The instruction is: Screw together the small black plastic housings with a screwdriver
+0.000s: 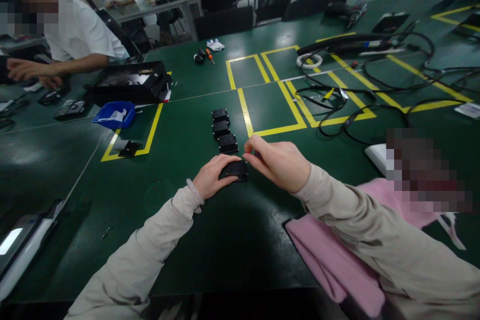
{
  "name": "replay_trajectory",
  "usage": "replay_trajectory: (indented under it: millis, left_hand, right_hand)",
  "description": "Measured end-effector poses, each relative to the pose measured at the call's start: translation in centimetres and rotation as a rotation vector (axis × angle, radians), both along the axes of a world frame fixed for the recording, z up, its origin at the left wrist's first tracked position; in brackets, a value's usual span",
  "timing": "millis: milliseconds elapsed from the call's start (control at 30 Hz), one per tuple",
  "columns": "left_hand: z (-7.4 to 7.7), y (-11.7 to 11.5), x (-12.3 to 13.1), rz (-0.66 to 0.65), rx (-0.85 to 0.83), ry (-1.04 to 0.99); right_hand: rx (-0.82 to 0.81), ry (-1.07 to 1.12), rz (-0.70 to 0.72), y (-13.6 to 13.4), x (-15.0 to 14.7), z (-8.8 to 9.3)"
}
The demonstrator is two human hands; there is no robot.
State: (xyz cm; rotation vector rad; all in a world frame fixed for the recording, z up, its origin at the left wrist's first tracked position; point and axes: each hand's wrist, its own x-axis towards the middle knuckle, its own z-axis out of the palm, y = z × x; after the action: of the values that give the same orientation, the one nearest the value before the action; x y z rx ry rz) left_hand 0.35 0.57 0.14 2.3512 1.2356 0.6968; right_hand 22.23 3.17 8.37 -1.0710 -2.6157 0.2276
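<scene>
Currently, a person in long beige sleeves is working at a green table [210, 245], and the two hands are standing apart at either end of a small black block [237, 172]. Near the middle of the view, the left hand [210, 178] is clamping this block between thumb and fingers, coming in from its 9 o'clock side; a pale bracelet [195, 193] is circling that wrist. Just off the block's 2 o'clock edge, the right hand [281, 164] is hovering with thumb and index fingertips close together; whether they are pinching anything small, one cannot tell.

Taking the held block as the dial's centre, three similar black blocks [228, 143] are lying in a column toward 11 o'clock, the nearest sitting just beyond the left fingers. Yellow tape outlines [245, 112] are marking the table toward 1 o'clock, and black cables [345, 120] are sprawling across toward 2. Pink cloth [322, 250] is lying toward 4 to 5 o'clock, beneath the right forearm. Toward 8, two tiny fasteners [106, 233] are resting; toward 10, a blue tray [127, 118] is sitting before a black bin [150, 87], with a white-shirted co-worker [86, 30] reaching beyond them.
</scene>
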Motion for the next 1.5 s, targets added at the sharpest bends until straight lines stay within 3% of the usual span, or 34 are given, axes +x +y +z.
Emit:
replay_trajectory:
  millis: [100,700,867,1067,1500]
  left_hand:
    - [-0.09,0.03,-0.02,-0.008,0.004,-0.002]
    - [-0.03,0.05,0.06,-0.003,-0.021,-0.016]
    - [-0.01,0.05,-0.02,-0.016,-0.02,-0.013]
    - [-0.09,0.06,-0.01,-0.004,-0.01,-0.003]
    - [-0.07,0.08,-0.05,-0.007,-0.032,0.002]
  right_hand:
    - [0.01,0.046,0.07,0.11,0.13,-0.25]
    - [-0.009,-0.06,0.034,-0.01,0.04,0.35]
    - [-0.063,0.001,0.1,0.04,0.1,0.55]
    - [-0.044,-0.074,0.03,0.0,-0.03,0.65]
    - [-0.045,-0.057,0.026,0.2,0.14,0.43]
